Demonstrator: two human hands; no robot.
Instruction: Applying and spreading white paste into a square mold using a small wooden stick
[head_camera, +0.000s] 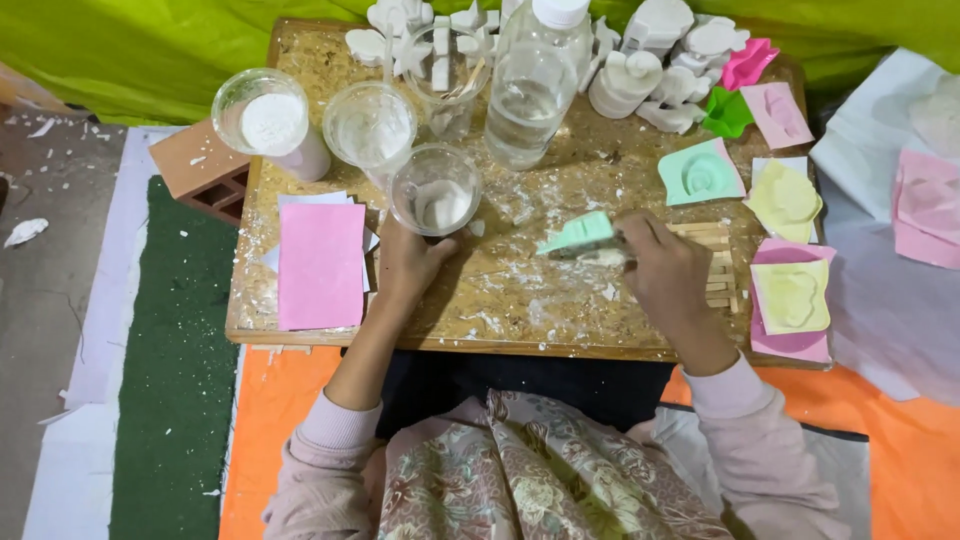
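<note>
On the low wooden table (300, 330), the left hand (408, 262) closes its fingers around a clear cup (436, 189) holding some white plaster. Just beside it, the right hand (672, 270) grips a small green mould (578, 232). Finished white casts (640, 70) crowd the far edge; several coloured moulds (790, 295) look filled, and this one seems unfinished.
</note>
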